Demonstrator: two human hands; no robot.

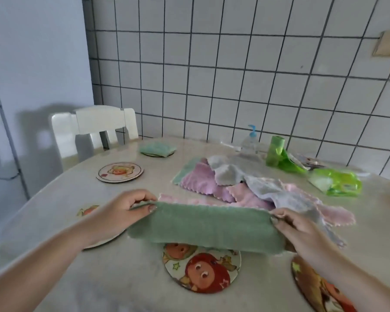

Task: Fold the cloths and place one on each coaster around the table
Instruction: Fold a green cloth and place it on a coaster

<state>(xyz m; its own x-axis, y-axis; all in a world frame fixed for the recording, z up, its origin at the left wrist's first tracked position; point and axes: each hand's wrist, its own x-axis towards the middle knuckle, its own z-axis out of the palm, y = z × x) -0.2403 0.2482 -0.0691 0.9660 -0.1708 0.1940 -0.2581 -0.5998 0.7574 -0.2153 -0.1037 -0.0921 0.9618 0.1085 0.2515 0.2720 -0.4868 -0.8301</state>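
Green cloth point(204, 226) stretched left-right between both hands.

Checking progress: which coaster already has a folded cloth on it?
The far coaster near the white chair, under a folded green cloth; the other coasters lie uncovered.

soft daylight | overall blur | wide-angle edge bending | faint shadows

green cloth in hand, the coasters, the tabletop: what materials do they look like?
Green cloth: soft napped fabric, probably microfibre or terry; matte, fuzzy, sags between left hand and right hand.
Coasters: thin rigid discs, likely printed board or cork-backed; flat cartoon print, dark edge.
Table: pale marbled surface, glossy, reflects light; stone, laminate or a plastic cover, can't tell.
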